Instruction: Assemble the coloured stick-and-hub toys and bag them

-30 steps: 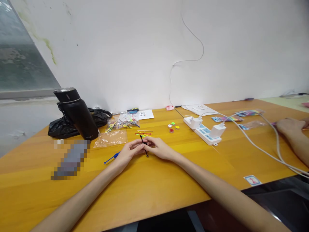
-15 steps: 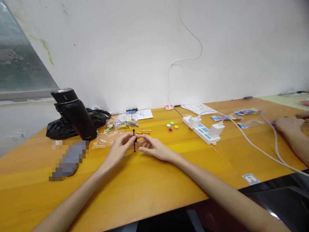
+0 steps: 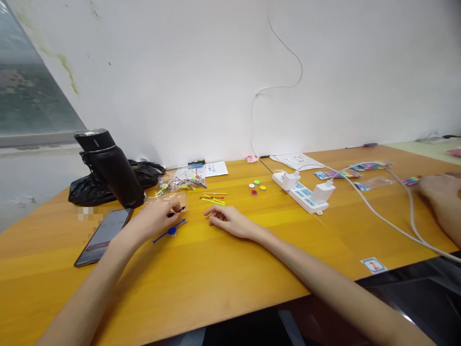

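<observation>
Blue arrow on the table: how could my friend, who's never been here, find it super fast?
Start at the tall black bottle on the table. Go right and nearer, to the left hand. On its nearer side lies the blue arrow with a round middle; its colour sets it apart from the black arrow in that grip.

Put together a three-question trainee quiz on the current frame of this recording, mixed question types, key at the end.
1. Which of the person's hands has its fingers on the black arrow piece?
2. True or false: the right hand is holding the blue arrow piece.
3. The small colored discs lie closest to: (a) the flask, (b) the power strip, (c) the phone.

Key:
1. The left hand.
2. False; the blue arrow piece lies on the table.
3. b.
</observation>
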`<control>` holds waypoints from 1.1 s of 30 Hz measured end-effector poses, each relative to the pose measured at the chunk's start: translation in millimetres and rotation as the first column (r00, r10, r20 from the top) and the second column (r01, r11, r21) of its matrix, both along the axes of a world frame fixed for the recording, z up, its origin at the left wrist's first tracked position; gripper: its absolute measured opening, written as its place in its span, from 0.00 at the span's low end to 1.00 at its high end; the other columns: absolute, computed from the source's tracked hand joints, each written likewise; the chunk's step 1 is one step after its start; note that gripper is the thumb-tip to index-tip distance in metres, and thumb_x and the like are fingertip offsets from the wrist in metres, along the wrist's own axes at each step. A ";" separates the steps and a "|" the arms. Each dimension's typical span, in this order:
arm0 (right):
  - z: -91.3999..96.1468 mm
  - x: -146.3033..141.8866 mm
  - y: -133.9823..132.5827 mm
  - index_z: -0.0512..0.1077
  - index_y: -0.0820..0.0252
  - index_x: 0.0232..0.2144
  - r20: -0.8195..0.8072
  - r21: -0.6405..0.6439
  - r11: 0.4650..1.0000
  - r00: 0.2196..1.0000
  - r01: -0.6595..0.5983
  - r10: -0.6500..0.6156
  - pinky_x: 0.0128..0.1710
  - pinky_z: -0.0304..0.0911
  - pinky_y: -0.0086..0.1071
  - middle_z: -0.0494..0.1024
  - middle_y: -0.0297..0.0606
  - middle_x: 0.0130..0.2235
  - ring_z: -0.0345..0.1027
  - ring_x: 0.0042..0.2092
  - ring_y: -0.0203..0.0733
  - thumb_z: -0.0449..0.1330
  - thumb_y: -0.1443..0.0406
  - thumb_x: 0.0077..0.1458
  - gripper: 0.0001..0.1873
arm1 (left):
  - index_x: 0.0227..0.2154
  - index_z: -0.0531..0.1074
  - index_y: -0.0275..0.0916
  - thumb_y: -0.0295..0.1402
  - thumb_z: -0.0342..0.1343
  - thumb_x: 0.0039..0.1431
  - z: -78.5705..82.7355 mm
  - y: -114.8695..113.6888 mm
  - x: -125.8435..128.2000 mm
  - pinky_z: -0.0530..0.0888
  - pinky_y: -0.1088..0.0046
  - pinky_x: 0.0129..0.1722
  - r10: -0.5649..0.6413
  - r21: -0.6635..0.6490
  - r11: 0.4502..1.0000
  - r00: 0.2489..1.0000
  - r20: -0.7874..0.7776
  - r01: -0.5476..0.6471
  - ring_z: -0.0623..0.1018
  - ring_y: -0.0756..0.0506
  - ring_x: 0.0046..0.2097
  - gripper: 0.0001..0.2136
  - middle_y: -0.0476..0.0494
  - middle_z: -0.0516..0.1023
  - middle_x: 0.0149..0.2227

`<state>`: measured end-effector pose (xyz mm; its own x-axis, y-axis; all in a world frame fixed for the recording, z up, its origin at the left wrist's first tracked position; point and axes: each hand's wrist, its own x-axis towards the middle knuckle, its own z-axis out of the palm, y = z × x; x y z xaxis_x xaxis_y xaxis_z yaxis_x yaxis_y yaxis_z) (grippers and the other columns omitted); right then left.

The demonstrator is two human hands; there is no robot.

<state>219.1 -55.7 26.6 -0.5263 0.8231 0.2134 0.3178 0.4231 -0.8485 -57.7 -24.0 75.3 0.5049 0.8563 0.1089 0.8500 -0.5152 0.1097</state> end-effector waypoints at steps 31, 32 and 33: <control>17.0 81.0 25.7 0.77 0.65 0.42 0.538 0.617 0.694 0.444 0.371 -0.716 0.47 0.65 0.40 0.75 0.54 0.47 0.68 0.50 0.54 0.55 0.74 0.62 0.11 | 0.33 0.68 0.41 0.38 0.47 0.70 -22.0 -43.6 69.1 0.63 0.72 0.32 -0.290 -0.090 0.935 0.886 0.363 0.344 0.69 0.49 0.29 0.11 0.51 0.71 0.28; 15.3 79.3 26.0 0.78 0.64 0.40 0.526 0.581 0.729 0.517 0.361 -0.675 0.46 0.66 0.38 0.75 0.53 0.46 0.69 0.49 0.52 0.55 0.75 0.61 0.11 | 0.34 0.68 0.41 0.39 0.46 0.70 -24.4 -43.4 70.3 0.64 0.72 0.33 -0.247 -0.112 0.940 0.871 0.425 0.321 0.70 0.48 0.30 0.11 0.51 0.71 0.29; 13.8 75.2 25.9 0.78 0.63 0.39 0.489 0.537 0.770 0.617 0.345 -0.617 0.45 0.66 0.37 0.75 0.50 0.45 0.70 0.46 0.48 0.56 0.75 0.61 0.11 | 0.35 0.68 0.41 0.40 0.47 0.70 -27.8 -42.9 71.6 0.66 0.72 0.34 -0.191 -0.139 0.945 0.844 0.501 0.297 0.72 0.48 0.32 0.11 0.50 0.73 0.31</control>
<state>294.3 -29.8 40.4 -0.1917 0.9238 0.3313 0.9423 0.2677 -0.2012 13.9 -66.9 47.6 0.6314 0.7414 0.2274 0.5154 -0.6203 0.5912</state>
